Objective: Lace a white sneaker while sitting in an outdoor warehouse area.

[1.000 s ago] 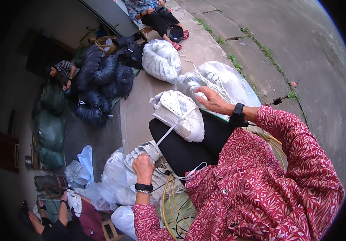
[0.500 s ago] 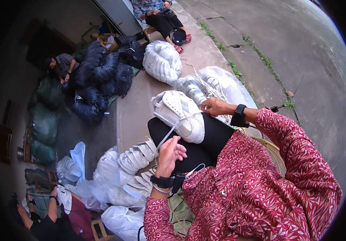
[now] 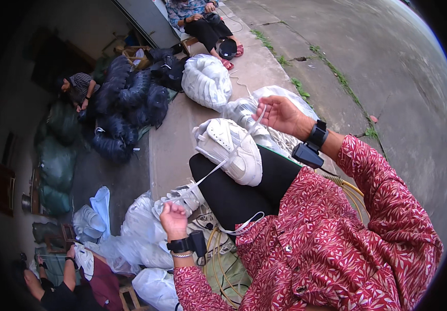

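A white shoe upper (image 3: 227, 150) with eyelets and grey stripes lies across my black-clad thighs. A flat white shoelace (image 3: 214, 169) crosses it and stretches out to both sides. My left hand (image 3: 174, 220), low and left of the shoe, pinches one length of the lace. Beyond the shoe on the right, my right hand (image 3: 284, 115) is raised, palm partly turned up, with the other length caught between thumb and fingers. Another pale lace loop (image 3: 252, 222) rests by my waist.
Bagged bundles of white uppers (image 3: 207, 83) stand ahead, and more wrapped uppers (image 3: 145, 217) lie at left. Dark bagged bundles (image 3: 122, 114) are heaped farther left. Yellow cords (image 3: 214, 259) run beside me. People sit at far centre (image 3: 202, 26), left (image 3: 80, 88) and lower left (image 3: 62, 280).
My hands have moved apart, the left down and leftward, the right up. The lace now runs longer to both sides of the shoe upper.
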Motion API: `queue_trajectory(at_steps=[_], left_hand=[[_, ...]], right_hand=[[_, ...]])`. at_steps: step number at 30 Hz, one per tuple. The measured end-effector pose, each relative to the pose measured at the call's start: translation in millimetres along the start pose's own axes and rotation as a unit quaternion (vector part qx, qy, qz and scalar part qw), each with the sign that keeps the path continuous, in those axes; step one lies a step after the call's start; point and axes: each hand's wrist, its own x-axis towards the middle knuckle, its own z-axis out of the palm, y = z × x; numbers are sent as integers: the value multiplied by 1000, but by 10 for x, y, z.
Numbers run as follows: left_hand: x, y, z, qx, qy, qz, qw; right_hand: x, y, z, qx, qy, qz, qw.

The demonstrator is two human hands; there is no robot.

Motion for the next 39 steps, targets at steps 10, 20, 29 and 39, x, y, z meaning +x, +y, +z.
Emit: queue_trajectory(at_steps=[10,20,29,39], left_hand=[[-303,962,-2982,203,296,115,926],[-1284,1115,-3823,341,521,150,768],[-1969,1004,-4133,558,666,-45,492],[-2135,680,-3992,598,676,-90,420]], right_hand=[[-420,-1895,-865,-60,267,-202,940],[-1228,-3394,-1627,-77,338,-346,872],[-2075,-4030,-2311,-139,404,-424,798],[-2939,-3966,-2861,-202,501,-443,715]])
